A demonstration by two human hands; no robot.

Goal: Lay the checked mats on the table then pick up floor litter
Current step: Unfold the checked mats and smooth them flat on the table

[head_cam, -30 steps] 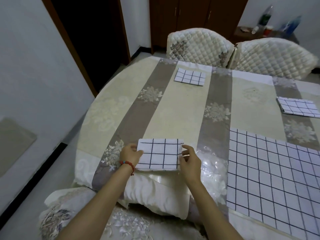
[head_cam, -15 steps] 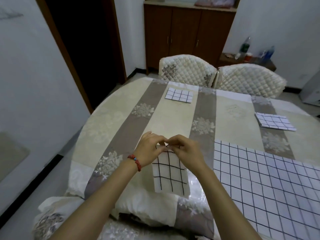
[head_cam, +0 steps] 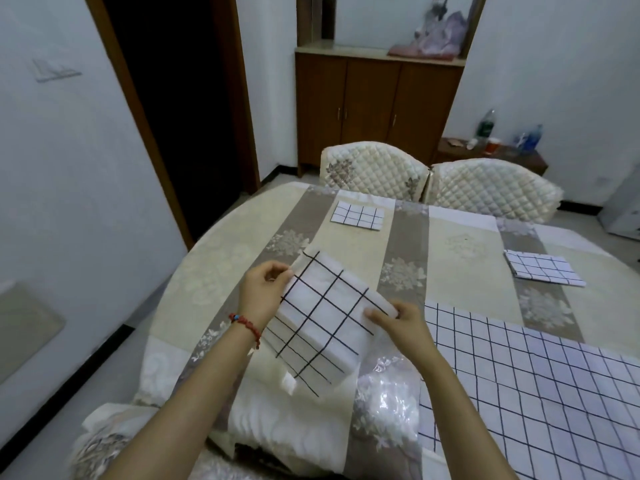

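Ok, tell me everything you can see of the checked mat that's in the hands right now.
The checked mat is white cloth with a thin black grid, soft-looking and folded into layers. It is lifted off the table near the front edge, tilted, with its lower layers hanging toward the tablecloth. The left hand pinches its upper left edge; the right hand pinches its right edge. Whether its bottom corner touches the cloth below cannot be told.

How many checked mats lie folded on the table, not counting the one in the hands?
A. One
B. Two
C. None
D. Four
B: one folded mat lies at the far side near the chairs and another at the right, while a third mat lies spread open.
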